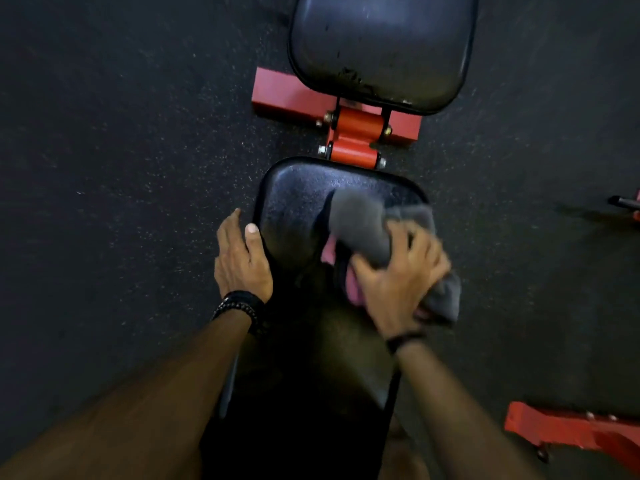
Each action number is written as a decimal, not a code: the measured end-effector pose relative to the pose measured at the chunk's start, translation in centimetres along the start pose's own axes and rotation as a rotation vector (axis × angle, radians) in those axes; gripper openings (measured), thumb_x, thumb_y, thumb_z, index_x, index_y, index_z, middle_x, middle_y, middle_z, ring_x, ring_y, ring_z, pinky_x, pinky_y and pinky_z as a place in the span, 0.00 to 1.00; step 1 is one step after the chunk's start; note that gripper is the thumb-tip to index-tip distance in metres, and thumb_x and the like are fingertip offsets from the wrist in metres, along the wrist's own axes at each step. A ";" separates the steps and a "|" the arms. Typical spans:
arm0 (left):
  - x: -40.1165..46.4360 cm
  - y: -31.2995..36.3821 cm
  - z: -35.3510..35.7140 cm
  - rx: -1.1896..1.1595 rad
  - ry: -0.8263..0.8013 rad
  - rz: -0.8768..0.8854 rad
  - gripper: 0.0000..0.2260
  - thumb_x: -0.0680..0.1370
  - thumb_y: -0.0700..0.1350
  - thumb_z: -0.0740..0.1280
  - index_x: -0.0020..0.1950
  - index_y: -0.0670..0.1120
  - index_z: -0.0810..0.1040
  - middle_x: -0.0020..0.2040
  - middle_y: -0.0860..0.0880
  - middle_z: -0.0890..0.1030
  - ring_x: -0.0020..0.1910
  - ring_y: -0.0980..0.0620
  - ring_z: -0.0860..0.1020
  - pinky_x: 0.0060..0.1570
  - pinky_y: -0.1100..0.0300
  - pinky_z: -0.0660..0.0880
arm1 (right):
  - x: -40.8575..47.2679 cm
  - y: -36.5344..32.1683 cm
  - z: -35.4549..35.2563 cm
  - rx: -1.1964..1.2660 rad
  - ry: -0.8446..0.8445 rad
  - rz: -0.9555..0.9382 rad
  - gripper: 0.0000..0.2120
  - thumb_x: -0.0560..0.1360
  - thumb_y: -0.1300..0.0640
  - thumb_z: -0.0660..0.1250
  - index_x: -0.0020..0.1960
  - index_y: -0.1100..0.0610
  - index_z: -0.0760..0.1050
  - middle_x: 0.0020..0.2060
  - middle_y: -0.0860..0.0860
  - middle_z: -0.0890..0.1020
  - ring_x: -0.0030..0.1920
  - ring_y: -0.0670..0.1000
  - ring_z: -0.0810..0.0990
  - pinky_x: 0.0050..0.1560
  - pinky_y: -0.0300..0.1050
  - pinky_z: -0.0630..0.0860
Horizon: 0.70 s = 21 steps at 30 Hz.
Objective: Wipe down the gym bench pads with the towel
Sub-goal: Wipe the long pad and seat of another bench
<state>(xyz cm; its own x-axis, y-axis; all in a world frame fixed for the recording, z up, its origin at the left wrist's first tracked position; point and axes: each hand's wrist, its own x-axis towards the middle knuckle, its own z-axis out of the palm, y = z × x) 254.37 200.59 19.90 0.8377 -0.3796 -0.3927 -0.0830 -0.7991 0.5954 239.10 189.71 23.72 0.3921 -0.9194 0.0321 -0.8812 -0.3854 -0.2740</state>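
A black near pad (304, 216) is seen from above, running lengthwise toward the camera, with a second black far pad (381, 46) beyond it across a red hinge (355, 136). The left hand (242, 261) is laid on the near pad's left edge: thumb on the top surface near the rim, fingers wrapped down over the side, partly closed around the edge, nothing else held. A dark beaded bracelet (239, 304) is worn at that wrist. The right hand (398, 282) is pressed flat onto a grey towel (360, 223) on the right half of the near pad, fingers spread wide and slightly curled into the cloth, so the towel is pinned under the palm rather than gripped in a fist. The towel is bunched, blurred by motion; a pink part (351, 289) shows under its near-left edge, and its right side hangs just over the pad's right rim. A thin dark band (403, 341) is seen at the right wrist. The far pad's near edge looks scuffed with pale marks. A red base bar (287, 95) lies on the dark speckled floor (121, 168) under the far pad. Another red frame piece (568, 427) is visible at lower right, well apart from the pads. Both forearms enter from the bottom.
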 end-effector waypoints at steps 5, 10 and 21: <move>0.0 -0.5 0.2 0.022 0.002 -0.014 0.28 0.81 0.58 0.45 0.77 0.47 0.61 0.75 0.47 0.64 0.71 0.49 0.65 0.59 0.61 0.59 | 9.8 1.8 2.2 0.056 0.007 0.303 0.28 0.72 0.38 0.63 0.66 0.53 0.74 0.58 0.56 0.77 0.61 0.59 0.73 0.57 0.57 0.69; 0.0 -0.2 -0.1 0.010 -0.008 -0.020 0.29 0.80 0.59 0.45 0.76 0.47 0.62 0.75 0.47 0.64 0.70 0.47 0.67 0.62 0.54 0.63 | -4.9 1.9 -1.0 0.174 0.079 0.351 0.25 0.72 0.46 0.71 0.62 0.60 0.74 0.57 0.60 0.75 0.57 0.61 0.73 0.58 0.58 0.73; -0.2 0.0 -0.1 0.009 0.005 0.009 0.27 0.80 0.58 0.46 0.76 0.47 0.63 0.74 0.47 0.65 0.69 0.48 0.67 0.59 0.59 0.60 | 3.3 3.9 0.1 0.314 0.067 0.349 0.26 0.75 0.43 0.69 0.64 0.61 0.74 0.56 0.59 0.77 0.59 0.58 0.74 0.57 0.44 0.68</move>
<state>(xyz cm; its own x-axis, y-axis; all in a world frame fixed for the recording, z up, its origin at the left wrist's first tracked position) 254.27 200.71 20.08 0.8397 -0.3840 -0.3841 -0.0948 -0.7999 0.5926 236.99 185.20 22.66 0.0596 -0.9967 -0.0547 -0.8309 -0.0191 -0.5561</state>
